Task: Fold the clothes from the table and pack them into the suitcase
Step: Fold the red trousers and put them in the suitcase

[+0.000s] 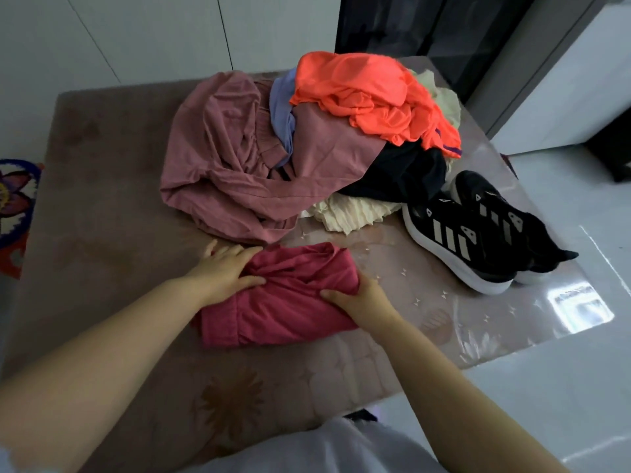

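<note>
A folded dark pink garment (pixel 283 312) lies on the table (pixel 102 206) just in front of me. My left hand (pixel 227 271) rests flat on its upper left part, fingers spread. My right hand (pixel 358 295) holds its right edge, thumb on top and fingers tucked past the fabric. Behind it sits a pile of unfolded clothes: a dusty pink piece (pixel 232 158), an orange one (pixel 368 93), a lilac one (pixel 281 110), a dark navy one (pixel 403 175) and a cream one (pixel 351 213). No suitcase is in view.
A pair of black sneakers (pixel 478 233) with white stripes lies at the table's right side. The right table edge meets a glossy white floor (pixel 563 370). A colourful rug (pixel 13 206) shows at the far left. White cabinets stand behind.
</note>
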The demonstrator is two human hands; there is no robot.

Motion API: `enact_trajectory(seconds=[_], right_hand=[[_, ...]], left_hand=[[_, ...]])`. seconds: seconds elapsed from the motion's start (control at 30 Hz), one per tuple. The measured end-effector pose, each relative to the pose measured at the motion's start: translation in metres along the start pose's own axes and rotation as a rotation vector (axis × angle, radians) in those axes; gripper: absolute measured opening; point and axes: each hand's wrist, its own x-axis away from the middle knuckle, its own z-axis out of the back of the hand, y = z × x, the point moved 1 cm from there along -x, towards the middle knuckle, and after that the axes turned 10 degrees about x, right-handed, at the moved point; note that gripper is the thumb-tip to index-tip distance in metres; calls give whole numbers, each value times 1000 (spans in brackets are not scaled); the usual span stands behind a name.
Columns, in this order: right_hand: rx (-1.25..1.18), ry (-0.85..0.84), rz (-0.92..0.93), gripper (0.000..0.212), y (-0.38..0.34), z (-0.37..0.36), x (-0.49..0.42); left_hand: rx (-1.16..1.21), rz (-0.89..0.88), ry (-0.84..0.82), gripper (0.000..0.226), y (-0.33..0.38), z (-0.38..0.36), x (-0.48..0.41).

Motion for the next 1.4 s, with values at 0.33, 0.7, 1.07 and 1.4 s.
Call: enact_trajectory(seconds=[0.33,0.7,1.07,1.4], right_hand=[[-13,-160,480,36,-13,131,50],[-661,31,129,42,207,321,103],[-1160,217,-238,57,374,420,103],[-1013,92,-391,67,424,510,-14]], left_hand=[[653,-218,-420,79,142,27,4],[1629,-205,-220,72,444,-27,-29],[1939,147,-387,74,660,-118,-148],[2138,442,-322,81,743,-158,-280]])
